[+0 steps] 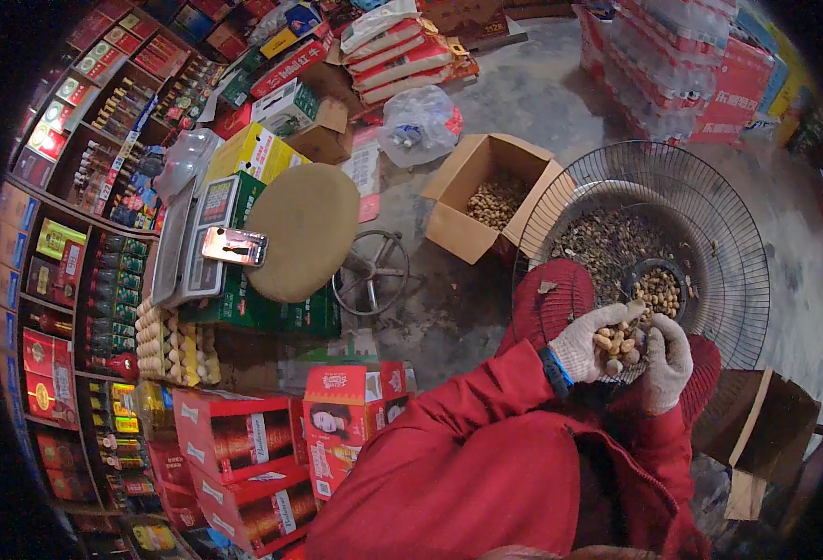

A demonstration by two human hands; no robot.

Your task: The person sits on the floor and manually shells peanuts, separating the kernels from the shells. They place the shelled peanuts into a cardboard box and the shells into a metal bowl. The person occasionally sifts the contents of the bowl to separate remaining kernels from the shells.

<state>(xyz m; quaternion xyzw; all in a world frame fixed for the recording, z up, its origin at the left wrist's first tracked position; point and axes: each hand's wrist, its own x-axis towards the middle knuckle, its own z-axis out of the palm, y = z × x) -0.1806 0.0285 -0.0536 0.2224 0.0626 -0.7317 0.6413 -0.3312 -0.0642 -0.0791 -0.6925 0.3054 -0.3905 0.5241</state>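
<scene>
Both my hands wear whitish knit gloves and meet above the near rim of a round wire basket (747,280). My left hand (593,339) is cupped under a small heap of light brown, nut-like pieces (618,343), some of them rounder and greyer. My right hand (667,364) is beside the heap, its fingers bent towards it; whether it pinches a piece is hidden. Just beyond the fingers, a small dark round container (656,292) holds more of the light pieces. Dark, loose bits (600,234) lie in the wide basin inside the basket.
An open cardboard box (446,227) with similar pieces stands beyond the basket. To the left are a round stool seat (304,231), a scale with a phone (235,246), egg trays (173,346) and red cartons (236,434). Another open box (761,420) is at the right.
</scene>
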